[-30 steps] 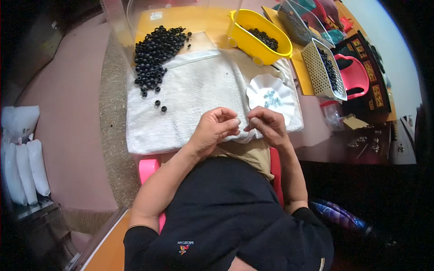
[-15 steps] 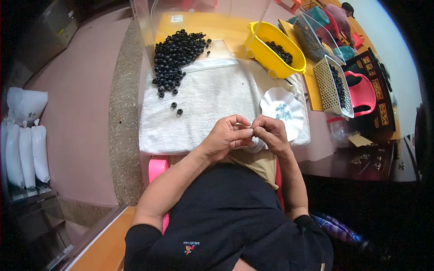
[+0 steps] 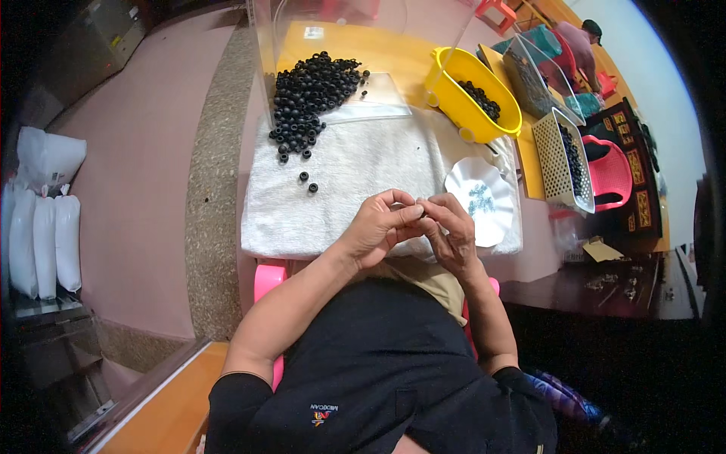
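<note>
My left hand (image 3: 380, 229) and my right hand (image 3: 454, 231) meet over the near edge of a white towel (image 3: 363, 166). Thumb and fingers of both are pinched together at the fingertips. Whatever sits between them is too small and too covered to name. Right of my right hand lies a white wavy-rimmed plate (image 3: 495, 224) with small bluish pieces (image 3: 480, 200) on it. A heap of black ring-shaped pieces (image 3: 314, 94) covers the towel's far left. Two loose black rings (image 3: 308, 182) rest nearer to me.
Beyond the plate stands a yellow tub (image 3: 446, 73) holding more black pieces. To its right are a beige perforated basket (image 3: 558, 181) and a clear bin (image 3: 529, 76). A pink chair (image 3: 616, 178) and another person (image 3: 581, 45) appear farther right. White sacks (image 3: 45, 242) stand at far left.
The whole view has shifted slightly, so the table things appear a little to the right and lower. My right hand's fingers have changed their bend, while both hands stay together at the fingertips.
</note>
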`<state>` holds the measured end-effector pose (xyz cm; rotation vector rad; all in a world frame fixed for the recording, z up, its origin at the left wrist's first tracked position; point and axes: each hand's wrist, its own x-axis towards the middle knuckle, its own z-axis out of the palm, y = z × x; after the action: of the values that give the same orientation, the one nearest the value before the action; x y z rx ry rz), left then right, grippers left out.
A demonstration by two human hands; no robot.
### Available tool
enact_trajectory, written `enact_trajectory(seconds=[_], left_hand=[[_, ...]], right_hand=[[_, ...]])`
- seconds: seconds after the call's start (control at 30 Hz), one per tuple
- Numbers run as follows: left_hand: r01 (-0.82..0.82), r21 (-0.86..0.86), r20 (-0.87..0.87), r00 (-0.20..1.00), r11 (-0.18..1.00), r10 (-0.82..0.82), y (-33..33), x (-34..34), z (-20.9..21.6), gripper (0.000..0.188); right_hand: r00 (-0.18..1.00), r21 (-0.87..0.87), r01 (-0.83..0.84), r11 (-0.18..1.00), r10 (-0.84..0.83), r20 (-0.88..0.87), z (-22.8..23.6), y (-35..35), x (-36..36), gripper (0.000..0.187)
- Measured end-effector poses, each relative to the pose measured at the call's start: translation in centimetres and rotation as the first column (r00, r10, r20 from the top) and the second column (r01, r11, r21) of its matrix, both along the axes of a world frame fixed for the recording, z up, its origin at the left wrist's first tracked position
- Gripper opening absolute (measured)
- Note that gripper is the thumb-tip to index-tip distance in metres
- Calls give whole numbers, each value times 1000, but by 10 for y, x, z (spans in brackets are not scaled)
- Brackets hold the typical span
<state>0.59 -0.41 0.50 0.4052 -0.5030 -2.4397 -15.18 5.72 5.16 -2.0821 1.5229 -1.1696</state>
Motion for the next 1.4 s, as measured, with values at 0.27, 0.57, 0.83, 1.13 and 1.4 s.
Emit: enact_trajectory(seconds=[0.27, 0.57, 0.83, 1.13, 1.4], left_hand=[[-216, 52, 22, 976, 975, 215, -8, 3, -5, 11], [-296, 67, 27, 955, 953, 295, -10, 5, -2, 10], [-278, 81, 31, 961, 957, 277, -11, 7, 4, 12], [-302, 91, 34, 953, 949, 300, -12, 7, 4, 9], [-327, 92, 29, 945, 941, 326, -15, 5, -1, 9]], right_hand=[[943, 367, -169, 915, 42, 331, 9, -48, -8, 15], [990, 132, 23, 991, -4, -139, -17, -205, -4, 17], [837, -17, 93, 996, -88, -540, -40, -267, 11, 20], [964, 207, 73, 976, -16, -265, -30, -253, 9, 14], [885, 378, -277, 883, 80, 459, -10, -176, 4, 20]])
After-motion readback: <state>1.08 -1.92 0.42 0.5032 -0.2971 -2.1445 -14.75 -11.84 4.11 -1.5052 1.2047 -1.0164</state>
